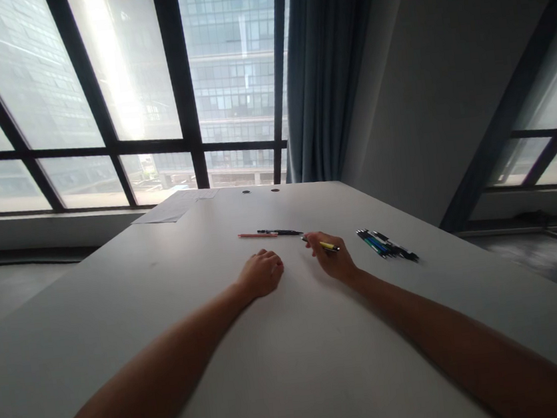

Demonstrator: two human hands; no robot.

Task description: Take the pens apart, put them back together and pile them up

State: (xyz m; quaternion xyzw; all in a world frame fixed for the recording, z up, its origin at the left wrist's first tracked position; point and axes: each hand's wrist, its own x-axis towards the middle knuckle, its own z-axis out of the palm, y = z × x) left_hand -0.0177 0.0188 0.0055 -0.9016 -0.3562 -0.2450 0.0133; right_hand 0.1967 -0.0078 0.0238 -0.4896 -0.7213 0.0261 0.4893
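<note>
My right hand (334, 256) is closed around a yellow pen with dark ends (330, 247), held a little above the table. Just beyond it lie a pinkish-orange pen (257, 235) and a black pen (284, 232), close together and roughly sideways. My left hand (262, 273) rests on the tabletop nearer to me, its fingers curled in, and I see nothing in it. To the right of my right hand is a cluster of several pens (386, 245) in green, blue, black and white, lying side by side at a slant.
The long white table (296, 368) stretches away toward the windows. Papers (168, 211) lie at its far left edge. Two dark round holes (246, 192) show near the far end. A blue-grey curtain (327, 69) hangs behind the table.
</note>
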